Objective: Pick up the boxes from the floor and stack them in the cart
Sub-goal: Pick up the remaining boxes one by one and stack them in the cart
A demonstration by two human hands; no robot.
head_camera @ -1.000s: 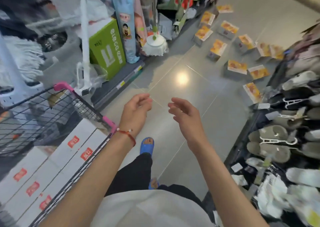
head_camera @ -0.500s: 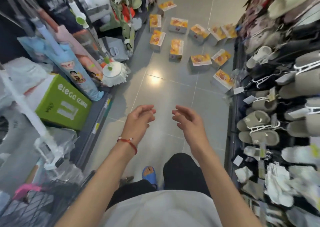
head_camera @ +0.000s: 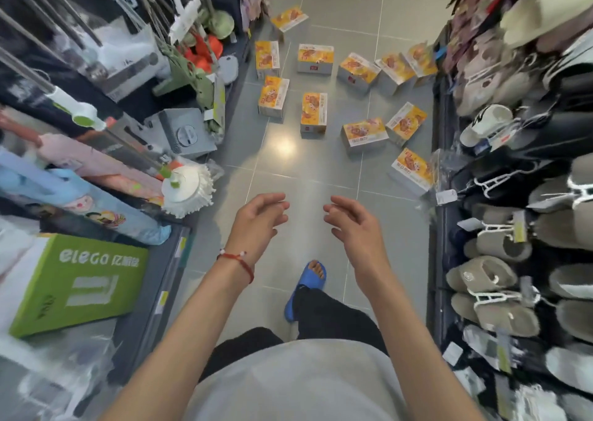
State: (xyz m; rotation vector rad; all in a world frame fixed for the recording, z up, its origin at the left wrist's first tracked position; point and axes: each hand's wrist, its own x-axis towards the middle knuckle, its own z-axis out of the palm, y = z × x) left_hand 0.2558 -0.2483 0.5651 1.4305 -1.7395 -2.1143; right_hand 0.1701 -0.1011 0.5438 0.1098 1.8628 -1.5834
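Since the earlier frames the view has swung off the cart, which is now out of sight, and the boxes have drawn closer up the aisle. Both hands have kept their pose.

Head view: the left hand, with a red string bracelet at the wrist, and the right hand are held out side by side. Both are empty, with fingers loosely half-curled, and a gap separates the two sets of fingertips. The boxes lie scattered on the grey floor beyond the fingertips, and no box touches either hand. The nearest box lies ahead and to the right of the right fingers, tilted against the foot of the slipper rack. A second box lies well ahead of the gap between the hands. A third box sits just right of it.

The step in hand looks like the approach, so the task is probably mid-way, with many boxes left. To do it well, step forward until the nearest box sits under the fingers. Then bend, open both hands wider and clasp it on opposite faces with flat palms. A fingertip pinch is likely less secure, as the printed card looks smooth. Draw the box away from the rack before lifting it, because the hanging tags there could snag. A mop head juts out to the left of the left fingers, so keep that elbow in when turning back.
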